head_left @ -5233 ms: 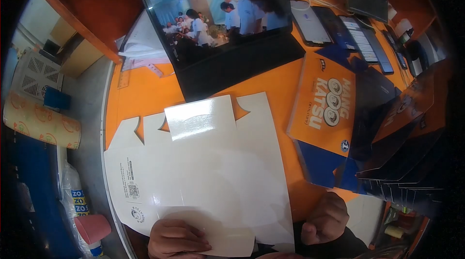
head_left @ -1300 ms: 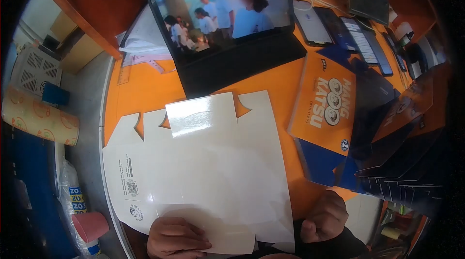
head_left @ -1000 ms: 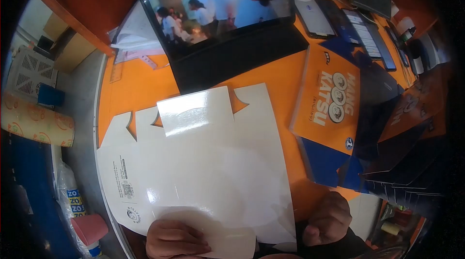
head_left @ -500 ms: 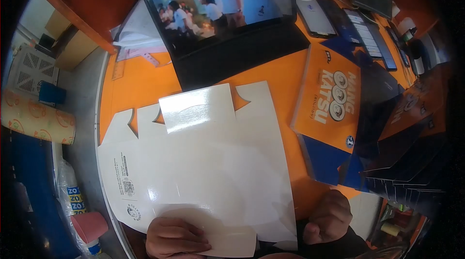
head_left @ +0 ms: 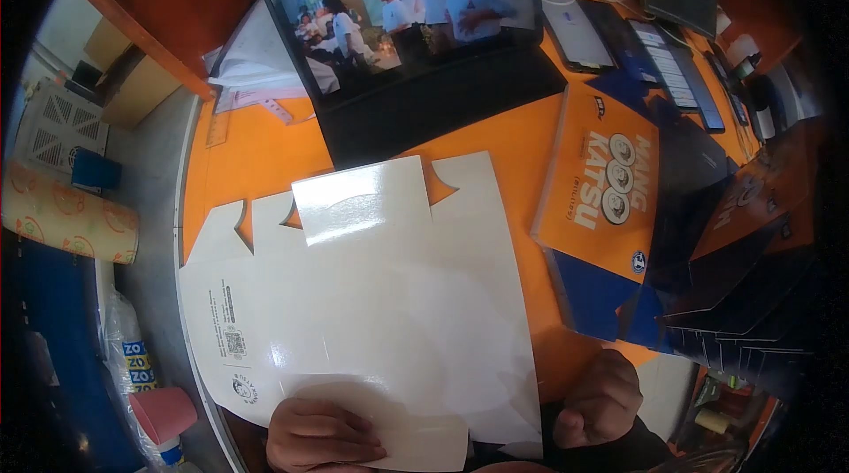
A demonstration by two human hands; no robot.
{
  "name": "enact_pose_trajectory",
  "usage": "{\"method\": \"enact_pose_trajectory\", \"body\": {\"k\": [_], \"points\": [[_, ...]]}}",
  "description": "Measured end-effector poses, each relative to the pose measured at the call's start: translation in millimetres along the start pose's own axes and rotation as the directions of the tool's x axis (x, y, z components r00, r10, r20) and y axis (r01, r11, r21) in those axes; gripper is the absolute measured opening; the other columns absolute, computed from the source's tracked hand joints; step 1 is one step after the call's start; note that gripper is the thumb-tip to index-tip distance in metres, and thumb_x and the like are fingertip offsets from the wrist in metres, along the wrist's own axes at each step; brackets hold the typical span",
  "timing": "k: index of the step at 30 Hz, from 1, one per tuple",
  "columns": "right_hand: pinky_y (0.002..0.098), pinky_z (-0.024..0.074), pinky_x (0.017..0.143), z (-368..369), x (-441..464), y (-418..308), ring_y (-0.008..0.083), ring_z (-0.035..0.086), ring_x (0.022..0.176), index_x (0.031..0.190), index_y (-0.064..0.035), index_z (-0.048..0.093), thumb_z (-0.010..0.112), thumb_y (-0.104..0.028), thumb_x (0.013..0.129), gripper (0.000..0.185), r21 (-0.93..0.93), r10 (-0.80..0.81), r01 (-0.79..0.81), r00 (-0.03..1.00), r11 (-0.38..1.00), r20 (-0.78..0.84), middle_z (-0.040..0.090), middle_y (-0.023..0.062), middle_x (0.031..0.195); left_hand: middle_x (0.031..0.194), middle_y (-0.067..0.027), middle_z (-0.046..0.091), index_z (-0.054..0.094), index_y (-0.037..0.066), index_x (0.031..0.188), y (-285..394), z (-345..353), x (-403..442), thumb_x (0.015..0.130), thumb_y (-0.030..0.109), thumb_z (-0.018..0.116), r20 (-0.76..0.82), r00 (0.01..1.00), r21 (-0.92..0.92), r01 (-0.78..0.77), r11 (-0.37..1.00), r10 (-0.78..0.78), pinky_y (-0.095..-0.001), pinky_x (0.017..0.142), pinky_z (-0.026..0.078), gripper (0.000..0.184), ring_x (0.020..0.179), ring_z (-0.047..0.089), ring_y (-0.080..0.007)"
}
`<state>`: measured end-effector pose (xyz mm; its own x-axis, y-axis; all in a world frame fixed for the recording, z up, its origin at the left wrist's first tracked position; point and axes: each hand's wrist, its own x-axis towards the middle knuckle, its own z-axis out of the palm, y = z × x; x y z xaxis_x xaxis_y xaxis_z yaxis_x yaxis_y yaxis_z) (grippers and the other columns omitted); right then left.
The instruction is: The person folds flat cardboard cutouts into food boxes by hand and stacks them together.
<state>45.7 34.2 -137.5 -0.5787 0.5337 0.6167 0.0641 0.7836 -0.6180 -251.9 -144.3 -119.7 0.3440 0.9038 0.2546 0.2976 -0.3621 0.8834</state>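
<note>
A flat, unfolded white paperboard box blank (head_left: 398, 296) lies before me, with cut notches at its far edge and a small printed logo on its left side. Its far and near flaps are folded inward over the sheet. My left hand (head_left: 323, 433) is closed, its fingers curled over the near flap and pressing on it. Off the blank's lower right corner, my right hand (head_left: 601, 402) rests in a loose fist at the table edge, with nothing visible in it.
A tablet (head_left: 407, 22) playing a video stands at the back. To the right are an orange-and-blue printed box blank (head_left: 601, 190) and a dark stack (head_left: 752, 287) of similar ones. Several phones (head_left: 579, 31) lie at the back right. A red cup (head_left: 164, 413) is at lower left.
Only the picture on the tablet screen has changed. Both hands and the white box blank stay where they were.
</note>
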Motion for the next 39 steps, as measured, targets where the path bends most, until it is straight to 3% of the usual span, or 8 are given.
{"method": "enact_pose_trajectory", "body": {"k": [34,37,39], "points": [[0.0304,0.0349,0.049,-0.9,1.2,-3.0,0.0151,0.044,0.047,0.069,-0.0113,0.049,0.059,-0.025,0.09,0.028,0.008,0.035,-0.035,0.999,0.999,0.015,0.046,-0.001,0.058,0.095,-0.011,0.071,0.073,-0.002,0.1,0.5,1.6,1.3,0.081,0.017,0.075,-0.029,1.0,-0.008,-0.011,1.0,0.011,-0.0298,0.08,0.057,0.027,0.082,0.068,-0.0198],[0.0298,0.0374,0.049,0.8,-1.2,-4.0,0.0162,0.048,0.047,0.054,-0.0126,0.052,0.072,-0.029,0.079,0.036,-0.008,0.086,-0.086,0.996,0.996,-0.03,0.047,0.0001,0.053,0.096,-0.0109,0.07,0.073,-0.002,0.1,-1.1,3.2,-0.2,0.081,0.017,0.075,-0.048,0.999,-0.025,-0.024,0.999,0.023,-0.0295,0.08,0.056,0.027,0.083,0.068,-0.02],[0.0299,0.0375,0.049,1.3,-2.2,-4.0,0.0163,0.048,0.046,0.054,-0.0125,0.052,0.072,-0.028,0.079,0.036,0.002,0.091,-0.091,0.995,0.996,-0.037,0.047,0.0002,0.053,0.096,-0.0109,0.07,0.073,-0.002,0.1,-1.5,1.9,-0.6,0.081,0.017,0.075,-0.023,0.999,-0.009,-0.026,1.0,0.026,-0.0297,0.081,0.056,0.027,0.084,0.068,-0.0202]]}}
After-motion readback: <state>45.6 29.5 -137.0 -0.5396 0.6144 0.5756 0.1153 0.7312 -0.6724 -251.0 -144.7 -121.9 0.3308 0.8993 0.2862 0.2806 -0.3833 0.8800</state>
